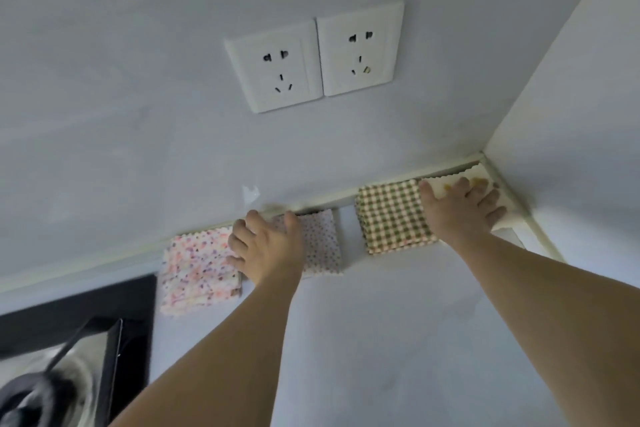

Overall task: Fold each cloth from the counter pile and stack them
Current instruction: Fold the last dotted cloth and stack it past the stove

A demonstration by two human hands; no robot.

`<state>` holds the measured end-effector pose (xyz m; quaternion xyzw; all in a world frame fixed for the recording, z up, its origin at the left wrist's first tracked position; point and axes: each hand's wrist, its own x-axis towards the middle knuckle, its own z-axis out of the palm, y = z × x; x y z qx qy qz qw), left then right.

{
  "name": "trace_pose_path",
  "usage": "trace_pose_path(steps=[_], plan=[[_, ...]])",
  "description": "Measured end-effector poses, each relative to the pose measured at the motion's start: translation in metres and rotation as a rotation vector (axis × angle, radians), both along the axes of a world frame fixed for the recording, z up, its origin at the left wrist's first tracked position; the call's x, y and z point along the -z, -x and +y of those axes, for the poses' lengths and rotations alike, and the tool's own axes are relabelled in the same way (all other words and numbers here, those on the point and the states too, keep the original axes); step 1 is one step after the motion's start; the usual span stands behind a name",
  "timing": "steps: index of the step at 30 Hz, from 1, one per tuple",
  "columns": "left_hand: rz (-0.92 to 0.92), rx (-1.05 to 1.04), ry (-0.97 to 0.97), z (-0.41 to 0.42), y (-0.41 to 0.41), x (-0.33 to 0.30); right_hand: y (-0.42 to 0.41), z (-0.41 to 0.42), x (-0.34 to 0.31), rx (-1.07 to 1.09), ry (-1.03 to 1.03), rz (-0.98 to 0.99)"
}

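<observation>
4 folded cloths lie in a row on the counter [381,340] along the wall's foot, below the 2 sockets [313,57].

Straight under the sockets sits the dotted cloth [320,241]. The left hand [266,246] lies on its left part, fingers bent downward over the gap toward the speckled cloth [197,270], which sits lower left of the sockets and just beside the dotted one. Whether those fingers pinch any fabric or only press cannot be told.

Lower right of the sockets is the checked cloth [391,215], apart from the dotted one by a strip of bare counter. Further right, in the corner, lies the pale cloth [446,184] with yellow marks, its edge touching or overlapping the checked one; which cannot be told. The right hand [464,208] rests flat across both, fingers spread and straight, holding nothing.

Far lower left of the sockets, a black stove [79,308] with a pan handle [69,347] shows, blurred.
</observation>
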<state>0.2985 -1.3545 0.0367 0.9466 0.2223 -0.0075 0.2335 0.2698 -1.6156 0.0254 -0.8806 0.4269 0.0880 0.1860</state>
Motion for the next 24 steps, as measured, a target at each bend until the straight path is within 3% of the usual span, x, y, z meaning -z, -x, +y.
trace_pose_path(steps=[12, 24], plan=[[0.331, -0.274, -0.108, 0.082, -0.022, 0.023, -0.017, 0.018, 0.012, 0.052, -0.022, 0.116], [0.356, -0.3, -0.024, 0.094, -0.023, 0.045, -0.018, 0.041, 0.022, 0.016, 0.003, 0.136]])
